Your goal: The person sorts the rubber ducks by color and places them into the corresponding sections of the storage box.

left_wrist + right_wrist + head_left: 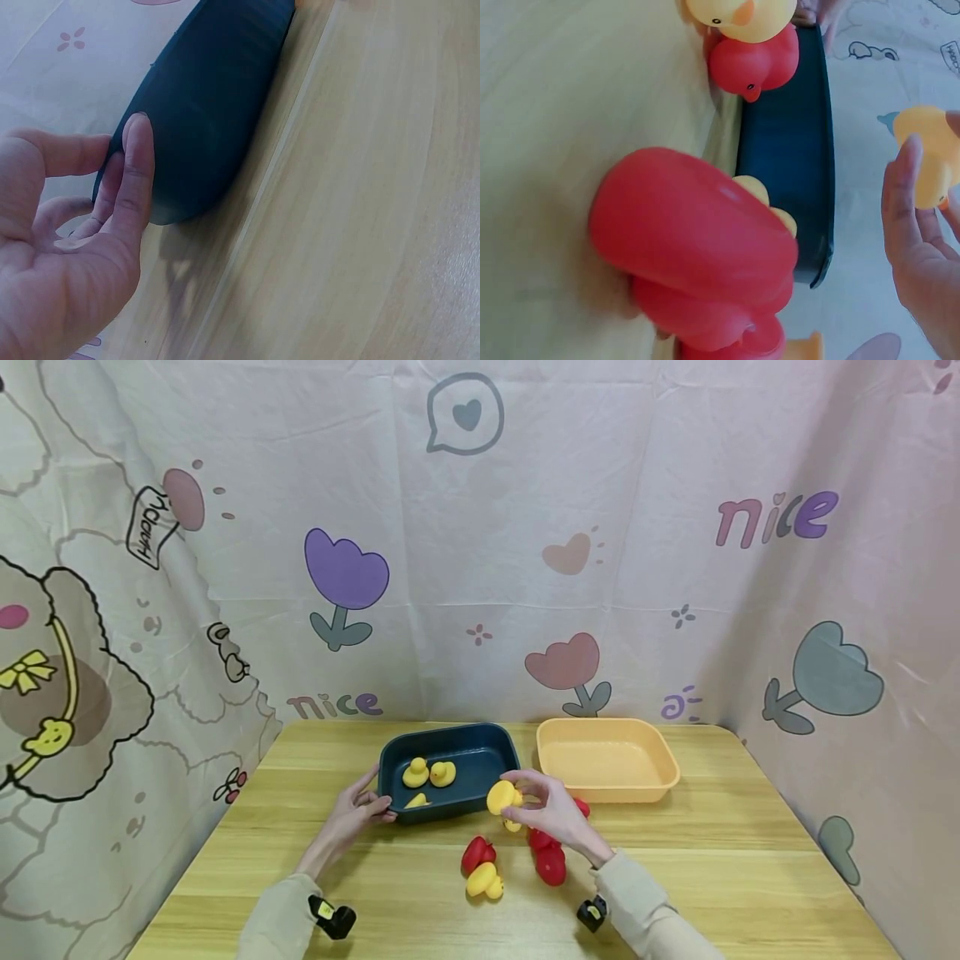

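We see a curtained corner: a wooden table (735, 860) and, behind it and at both sides, cloth (480, 560) printed with flowers (347, 572) and hearts (567, 556). Whether it is a home, we cannot tell.

Wood-grain table (720, 868) under 1 navy tray (480, 768), 1 orange tray (622, 794), red ducks (551, 866), yellow ducks (482, 879)

The backdrop cloth (480, 527) reads "nice" (785, 517) 2 times, plus "HAPPY" (152, 518).

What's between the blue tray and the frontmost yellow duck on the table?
A red duck lies between the blue tray and that yellow duck; the head view shows it.
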`<state>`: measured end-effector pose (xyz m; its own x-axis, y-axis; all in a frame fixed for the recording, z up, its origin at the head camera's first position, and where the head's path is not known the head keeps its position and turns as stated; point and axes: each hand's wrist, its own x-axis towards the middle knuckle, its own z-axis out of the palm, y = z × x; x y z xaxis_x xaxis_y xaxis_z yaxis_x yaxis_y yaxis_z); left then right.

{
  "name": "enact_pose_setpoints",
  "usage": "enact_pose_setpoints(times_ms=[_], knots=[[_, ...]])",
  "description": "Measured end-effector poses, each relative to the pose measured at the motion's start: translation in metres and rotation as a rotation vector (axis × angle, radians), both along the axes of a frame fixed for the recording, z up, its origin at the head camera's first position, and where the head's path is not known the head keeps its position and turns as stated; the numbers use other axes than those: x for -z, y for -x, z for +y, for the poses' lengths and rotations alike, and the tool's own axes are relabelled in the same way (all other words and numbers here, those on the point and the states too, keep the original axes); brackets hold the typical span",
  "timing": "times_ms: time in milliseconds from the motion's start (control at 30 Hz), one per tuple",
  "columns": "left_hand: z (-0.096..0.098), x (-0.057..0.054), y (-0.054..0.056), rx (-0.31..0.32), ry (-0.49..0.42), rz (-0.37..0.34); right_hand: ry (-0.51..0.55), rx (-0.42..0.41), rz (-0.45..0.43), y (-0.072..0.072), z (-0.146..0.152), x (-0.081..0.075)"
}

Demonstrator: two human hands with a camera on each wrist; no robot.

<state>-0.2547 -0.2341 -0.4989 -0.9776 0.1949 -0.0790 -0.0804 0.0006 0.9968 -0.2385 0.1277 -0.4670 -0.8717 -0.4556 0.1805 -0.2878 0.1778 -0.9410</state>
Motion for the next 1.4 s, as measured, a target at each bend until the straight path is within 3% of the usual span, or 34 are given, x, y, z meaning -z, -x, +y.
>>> enact_pose_setpoints(times_ms=[200,467,767,1000,1400], knots=[[0.001,0.000,0.000,-0.004,0.001,0.000,0.034,0.012,-0.022,0.001,-0.007,-0.006],[0.000,-0.001,-0.001,-0.006,0.004,-0.002,0.043,0.028,0.030,0.007,-0.018,-0.013],[0.000,-0.002,-0.002,-0.003,0.004,-0.003,-0.041,0.090,0.095,0.023,-0.028,-0.021],[0.000,-0.001,-0.002,0.003,-0.002,0.000,-0.071,0.071,0.127,0.036,-0.038,-0.023],[0.000,-0.002,-0.001,0.008,0.011,0.003,-0.222,0.078,0.197,0.054,-0.051,-0.023]])
